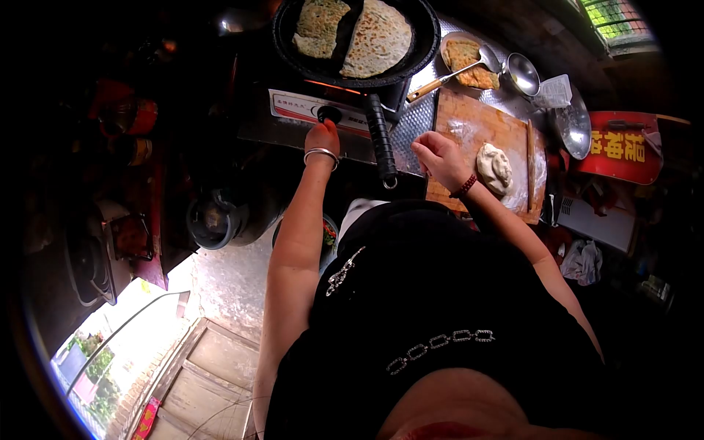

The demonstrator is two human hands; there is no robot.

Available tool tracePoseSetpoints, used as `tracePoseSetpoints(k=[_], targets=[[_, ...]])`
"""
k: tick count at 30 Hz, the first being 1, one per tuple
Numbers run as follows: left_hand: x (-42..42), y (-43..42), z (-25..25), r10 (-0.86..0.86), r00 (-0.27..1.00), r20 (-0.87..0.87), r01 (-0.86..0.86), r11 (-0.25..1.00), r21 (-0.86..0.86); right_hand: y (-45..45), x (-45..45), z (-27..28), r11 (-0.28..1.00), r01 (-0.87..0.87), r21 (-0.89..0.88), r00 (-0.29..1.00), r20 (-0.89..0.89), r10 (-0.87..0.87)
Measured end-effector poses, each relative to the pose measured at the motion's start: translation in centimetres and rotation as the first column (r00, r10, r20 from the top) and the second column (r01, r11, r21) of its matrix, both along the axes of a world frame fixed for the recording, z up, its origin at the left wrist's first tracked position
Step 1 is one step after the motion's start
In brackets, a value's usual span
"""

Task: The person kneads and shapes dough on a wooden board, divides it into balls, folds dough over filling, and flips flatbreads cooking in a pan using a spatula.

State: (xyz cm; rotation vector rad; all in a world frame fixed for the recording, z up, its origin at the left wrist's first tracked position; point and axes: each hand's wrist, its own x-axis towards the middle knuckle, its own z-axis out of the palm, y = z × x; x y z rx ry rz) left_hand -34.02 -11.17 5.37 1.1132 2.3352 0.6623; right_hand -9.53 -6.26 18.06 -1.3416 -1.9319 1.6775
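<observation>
My left hand (321, 137) grips the black knob (329, 114) on the front panel of the gas stove (290, 107). A black frying pan (284, 53) rests on the burner, with two folded, browned flatbreads (378, 40) lying side by side in it. Its wrapped handle (375, 125) points toward me, between my hands. Curled closed, my right hand (440, 157) hovers over the left edge of a floury wooden board (458, 110); nothing shows in its fingers. A lump of dough (494, 169) lies on that board, beside a thin rolling pin (531, 165).
Behind the board, a plate holds cooked flatbread (462, 53), with a wooden-handled spatula (440, 83) across it. A metal ladle (522, 73) and a metal bowl (572, 128) stand to the right. A bucket (213, 220) sits below at left, near a wooden door (220, 374).
</observation>
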Motion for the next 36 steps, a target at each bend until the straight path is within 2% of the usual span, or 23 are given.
tracePoseSetpoints(k=[6,15,17,20,21,22,23,24,26,27,29,31,33,35,36], targets=[[0.1,0.1,-0.2,0.000,1.000,-0.018,0.000,1.000,-0.005,0.2,0.3,-1.1,1.000,0.012,-0.017,1.000,-0.027,-0.012],[0.2,0.0,1.1,0.000,1.000,-0.010,-0.002,0.994,-0.114,0.4,0.7,-1.6,1.000,0.011,0.003,1.000,0.013,-0.011],[0.3,-0.1,0.7,0.025,0.999,0.030,-0.023,0.998,-0.055,0.5,1.2,-3.2,0.998,0.042,0.049,0.998,0.034,-0.043],[-0.2,-1.2,-0.5,-0.013,0.998,0.066,0.014,1.000,-0.012,0.3,2.1,-2.4,0.992,0.023,0.121,0.994,0.103,-0.036],[-0.4,-1.7,-1.4,0.050,0.994,0.093,-0.047,0.998,-0.033,0.1,3.3,-2.1,0.988,0.048,0.145,0.988,0.137,-0.068],[-0.1,-2.4,0.1,0.057,0.978,0.202,-0.050,0.998,-0.043,0.0,4.3,-2.0,0.984,0.063,0.169,0.981,0.170,-0.092],[-0.7,-3.5,-2.0,0.064,0.977,0.202,-0.047,0.995,-0.087,-0.1,5.1,-1.9,0.980,0.069,0.189,0.973,0.202,-0.107],[-1.1,-4.8,-3.2,0.027,0.973,0.227,-0.003,0.994,-0.107,-0.2,6.7,-3.2,0.971,0.112,0.214,0.972,0.177,-0.151],[-1.0,-7.2,-4.2,-0.075,0.973,0.219,0.108,0.984,-0.142,-0.5,10.3,-4.3,0.916,0.157,0.370,0.940,0.230,-0.253],[-0.7,-8.2,-4.4,-0.096,0.970,0.225,0.138,0.974,-0.180,-0.2,12.3,-5.1,0.878,0.167,0.449,0.925,0.238,-0.298],[0.2,-10.3,-5.1,-0.126,0.964,0.233,0.187,0.947,-0.260,0.6,16.0,-5.1,0.799,0.253,0.545,0.807,0.337,-0.485],[0.1,-13.1,-10.4,-0.242,0.963,0.121,0.258,0.955,-0.143,2.3,20.3,-7.3,0.635,0.284,0.719,0.726,0.271,-0.632],[3.8,-13.0,-7.4,-0.227,0.952,0.207,0.264,0.949,-0.173,4.0,23.5,-9.1,0.638,0.291,0.713,0.661,0.333,-0.672],[7.5,-12.3,-5.5,-0.280,0.909,0.309,0.322,0.942,-0.092,5.1,24.9,-10.6,0.698,0.278,0.660,0.605,0.444,-0.661],[9.3,-11.6,-4.9,-0.321,0.884,0.340,0.357,0.933,-0.045,5.3,25.2,-11.6,0.658,0.186,0.730,0.598,0.447,-0.665]])
